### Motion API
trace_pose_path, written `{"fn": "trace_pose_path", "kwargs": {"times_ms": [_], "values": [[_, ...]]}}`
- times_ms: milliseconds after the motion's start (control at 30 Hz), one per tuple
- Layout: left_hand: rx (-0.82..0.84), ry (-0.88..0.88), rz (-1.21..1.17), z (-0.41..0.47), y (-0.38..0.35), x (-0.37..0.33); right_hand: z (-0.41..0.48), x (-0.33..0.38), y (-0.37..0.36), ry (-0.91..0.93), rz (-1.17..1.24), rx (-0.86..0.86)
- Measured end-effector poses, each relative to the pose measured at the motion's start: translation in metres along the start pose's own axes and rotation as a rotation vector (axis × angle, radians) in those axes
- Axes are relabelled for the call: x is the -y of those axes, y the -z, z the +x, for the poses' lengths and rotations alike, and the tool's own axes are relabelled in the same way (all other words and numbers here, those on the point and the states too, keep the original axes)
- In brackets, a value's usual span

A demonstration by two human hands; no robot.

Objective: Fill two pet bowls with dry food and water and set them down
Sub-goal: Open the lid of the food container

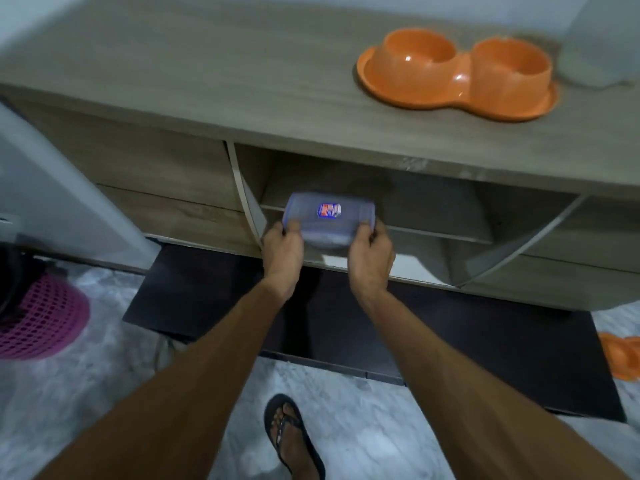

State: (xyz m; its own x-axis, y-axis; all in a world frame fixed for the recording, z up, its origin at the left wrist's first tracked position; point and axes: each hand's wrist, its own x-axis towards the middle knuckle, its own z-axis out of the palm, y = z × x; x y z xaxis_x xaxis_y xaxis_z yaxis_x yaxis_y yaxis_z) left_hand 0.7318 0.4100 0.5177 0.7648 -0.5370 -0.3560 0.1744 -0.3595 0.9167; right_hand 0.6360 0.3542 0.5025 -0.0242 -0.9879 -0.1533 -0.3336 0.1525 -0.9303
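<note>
A sandalled foot (292, 434) stands on the pale marbled floor (363, 427). Left hand (282, 252) and right hand (370, 256) each clamp an end of a translucent rectangular lidded plastic container (327, 220), fingers curled around its edges, at the open wooden cabinet (415, 202) shelf. Farther back, the orange plastic double pet bowl (457, 72) sits on the cabinet top, both cups empty

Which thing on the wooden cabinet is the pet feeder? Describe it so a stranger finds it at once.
Start at the long wooden cabinet against the wall and look along its top toward the right end. There sits the orange double bowl, two round cups joined on one flat base, both empty. It is the only bright orange thing on the top, beside a pale translucent container.
</note>
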Motion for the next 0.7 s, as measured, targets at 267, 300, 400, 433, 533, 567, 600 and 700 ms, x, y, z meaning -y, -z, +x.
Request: {"fn": "trace_pose_path", "kwargs": {"times_ms": [267, 300, 400, 433, 533, 567, 600, 700], "values": [[-0.086, 0.042, 0.051, -0.127, 0.044, -0.072, -0.094, 0.068, 0.086, 0.009, 0.028, 0.042], [-0.078, 0.036, 0.048, -0.139, 0.05, -0.086, -0.102, 0.08, 0.094, 0.015, 0.042, 0.043], [-0.052, -0.015, 0.032, -0.161, 0.064, -0.129, -0.114, 0.12, 0.11, 0.029, 0.075, 0.053], [-0.051, -0.039, 0.028, -0.161, 0.068, -0.141, -0.115, 0.134, 0.113, 0.039, 0.084, 0.058], [-0.06, -0.107, 0.022, -0.155, 0.075, -0.177, -0.11, 0.175, 0.113, 0.079, 0.116, 0.055], [-0.063, -0.131, 0.023, -0.153, 0.077, -0.19, -0.106, 0.186, 0.112, 0.1, 0.122, 0.053], [-0.062, -0.149, 0.013, -0.151, 0.08, -0.201, -0.102, 0.197, 0.11, 0.124, 0.128, 0.057], [-0.034, -0.176, -0.018, -0.131, 0.084, -0.223, -0.085, 0.223, 0.097, 0.153, 0.138, 0.061]]}}
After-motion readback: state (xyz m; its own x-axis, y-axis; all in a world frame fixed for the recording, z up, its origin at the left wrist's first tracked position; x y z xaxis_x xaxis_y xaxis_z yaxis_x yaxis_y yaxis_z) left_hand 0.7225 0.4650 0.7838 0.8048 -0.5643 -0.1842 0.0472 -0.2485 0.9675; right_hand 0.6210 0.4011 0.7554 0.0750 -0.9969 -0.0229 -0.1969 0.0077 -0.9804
